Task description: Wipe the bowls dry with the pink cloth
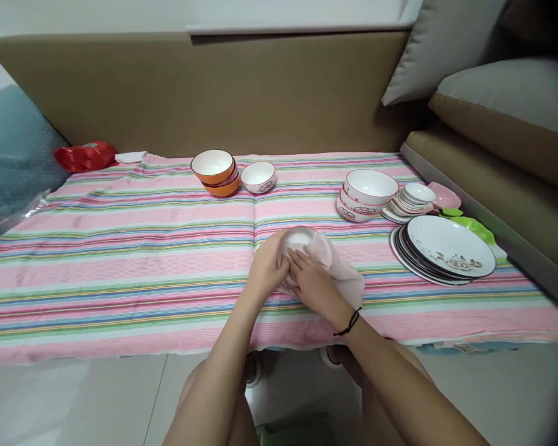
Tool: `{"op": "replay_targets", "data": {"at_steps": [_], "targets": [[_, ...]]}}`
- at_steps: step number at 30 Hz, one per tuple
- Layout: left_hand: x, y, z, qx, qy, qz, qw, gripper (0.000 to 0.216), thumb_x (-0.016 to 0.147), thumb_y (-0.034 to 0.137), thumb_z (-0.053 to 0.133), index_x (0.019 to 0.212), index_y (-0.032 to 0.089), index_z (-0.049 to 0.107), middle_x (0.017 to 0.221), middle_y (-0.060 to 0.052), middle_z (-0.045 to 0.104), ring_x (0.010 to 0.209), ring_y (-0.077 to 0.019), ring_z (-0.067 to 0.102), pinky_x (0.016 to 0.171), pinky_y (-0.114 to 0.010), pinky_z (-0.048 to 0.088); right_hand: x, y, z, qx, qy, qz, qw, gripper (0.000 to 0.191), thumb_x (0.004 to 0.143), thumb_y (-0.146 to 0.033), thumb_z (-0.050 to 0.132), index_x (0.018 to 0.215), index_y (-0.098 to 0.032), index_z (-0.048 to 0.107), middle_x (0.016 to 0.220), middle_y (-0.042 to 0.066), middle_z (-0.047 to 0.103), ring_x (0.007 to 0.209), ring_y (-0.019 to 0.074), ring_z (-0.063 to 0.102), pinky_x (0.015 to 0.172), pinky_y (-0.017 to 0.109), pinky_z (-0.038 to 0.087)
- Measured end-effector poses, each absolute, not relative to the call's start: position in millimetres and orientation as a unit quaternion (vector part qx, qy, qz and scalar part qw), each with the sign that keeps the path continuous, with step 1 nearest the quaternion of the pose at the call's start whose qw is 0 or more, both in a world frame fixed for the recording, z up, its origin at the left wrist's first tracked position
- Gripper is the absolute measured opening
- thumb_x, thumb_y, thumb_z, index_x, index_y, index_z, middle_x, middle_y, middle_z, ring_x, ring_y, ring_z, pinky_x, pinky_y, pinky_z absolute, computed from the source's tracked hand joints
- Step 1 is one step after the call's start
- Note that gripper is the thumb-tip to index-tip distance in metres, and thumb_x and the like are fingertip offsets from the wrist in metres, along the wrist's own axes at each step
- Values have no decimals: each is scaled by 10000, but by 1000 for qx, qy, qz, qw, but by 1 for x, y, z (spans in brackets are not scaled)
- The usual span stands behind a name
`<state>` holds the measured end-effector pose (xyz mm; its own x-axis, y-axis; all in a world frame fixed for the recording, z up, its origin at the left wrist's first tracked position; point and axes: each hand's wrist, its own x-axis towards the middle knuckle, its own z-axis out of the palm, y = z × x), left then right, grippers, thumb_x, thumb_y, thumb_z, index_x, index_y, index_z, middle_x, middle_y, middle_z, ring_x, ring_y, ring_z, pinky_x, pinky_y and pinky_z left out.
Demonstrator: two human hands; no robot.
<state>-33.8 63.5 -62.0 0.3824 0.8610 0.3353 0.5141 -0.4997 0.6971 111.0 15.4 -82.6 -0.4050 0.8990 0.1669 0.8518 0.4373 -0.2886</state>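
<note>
A white bowl (pixel 299 234) with a thin dark rim is in front of me, near the middle of the striped cloth. My left hand (pixel 265 263) grips its left side, fingers around the wall. My right hand (pixel 312 282) presses a pale pink wiping cloth (pixel 346 279) against the inside and right side of the bowl. Part of this cloth hangs over the right rim and spreads on the striped surface. Both hands hide most of the bowl's lower part. A black cord is around the right wrist.
Beyond my hands are stacked orange bowls (pixel 221 188) and a single white bowl (pixel 259 178). To the right stand stacked white bowls (pixel 371 186), small dishes (pixel 419 193), plates (pixel 446 244) and a green leaf-shaped dish (pixel 475 228). A red package (pixel 88 156) lies far left.
</note>
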Motion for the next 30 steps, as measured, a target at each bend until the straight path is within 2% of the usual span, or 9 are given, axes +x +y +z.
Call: {"op": "replay_targets", "data": {"at_steps": [4, 9, 12, 16, 18, 20, 23, 26, 30], "targets": [[-29, 58, -58, 786, 448, 339, 259, 542, 849, 196, 455, 1387, 151, 408, 1428, -126, 482, 1326, -238, 436, 1116, -401, 331, 104, 10, -87, -562, -812, 64, 146, 622, 894, -310, 577, 1450, -113, 380, 1541, 130, 288, 1407, 447, 200, 1076, 625, 299], [-32, 60, -54, 733, 496, 338, 321, 476, 891, 244, 400, 1358, 153, 435, 1405, -123, 504, 1306, -239, 458, 1099, -416, 345, 100, 13, -80, -555, -821, 50, 125, 570, 933, -324, 513, 1449, -120, 383, 1472, 124, 418, 1335, 414, 356, 1066, 564, 321], [-38, 64, -55, 720, 506, 339, 334, 497, 849, 175, 387, 1340, 130, 449, 1367, -127, 533, 1264, -242, 487, 1076, -419, 365, 102, 17, -70, -539, -834, 72, 98, 355, 951, -289, 467, 1222, -113, 616, 1170, 133, 661, 1063, 308, 597, 908, 428, 445], [-43, 66, -56, 715, 510, 343, 333, 496, 806, 155, 409, 1293, 136, 500, 1265, -117, 598, 1157, -250, 552, 1002, -412, 425, 114, 22, -61, -556, -824, 86, 70, 332, 929, -385, 509, 836, -142, 716, 816, 103, 709, 740, 243, 635, 662, 344, 425], [-44, 66, -56, 714, 519, 341, 325, 500, 798, 165, 433, 1291, 130, 507, 1248, -122, 608, 1132, -258, 564, 985, -414, 433, 121, 23, -60, -546, -827, 77, 113, 305, 904, -387, 557, 790, -147, 706, 803, 95, 704, 757, 231, 628, 685, 333, 423], [-44, 66, -56, 709, 532, 339, 316, 500, 799, 167, 439, 1291, 120, 511, 1246, -132, 610, 1126, -265, 568, 980, -417, 433, 125, 22, -60, -522, -829, 53, 196, 237, 869, -361, 615, 906, -143, 700, 954, 106, 705, 918, 248, 616, 811, 351, 435], [-43, 66, -57, 705, 545, 337, 303, 465, 817, 170, 423, 1265, 110, 533, 1222, -144, 622, 1114, -272, 577, 973, -422, 435, 119, 13, -61, -492, -825, 26, 277, 308, 841, -296, 652, 1107, -141, 640, 1183, 118, 641, 1100, 270, 545, 958, 398, 403], [-43, 66, -57, 703, 557, 334, 290, 436, 836, 173, 405, 1246, 117, 543, 1198, -145, 630, 1099, -273, 585, 971, -431, 433, 104, 3, -60, -520, -824, 59, 216, 242, 883, -272, 592, 1069, -125, 640, 1004, 115, 684, 915, 251, 603, 822, 382, 466], [-43, 65, -57, 705, 551, 339, 290, 398, 820, 162, 428, 1200, 143, 546, 1164, -126, 632, 1058, -257, 594, 952, -421, 448, 96, 0, -60, -558, -815, 80, 136, 371, 849, -326, 650, 1143, -100, 629, 1086, 147, 675, 1046, 300, 592, 1006, 453, 399]]}}
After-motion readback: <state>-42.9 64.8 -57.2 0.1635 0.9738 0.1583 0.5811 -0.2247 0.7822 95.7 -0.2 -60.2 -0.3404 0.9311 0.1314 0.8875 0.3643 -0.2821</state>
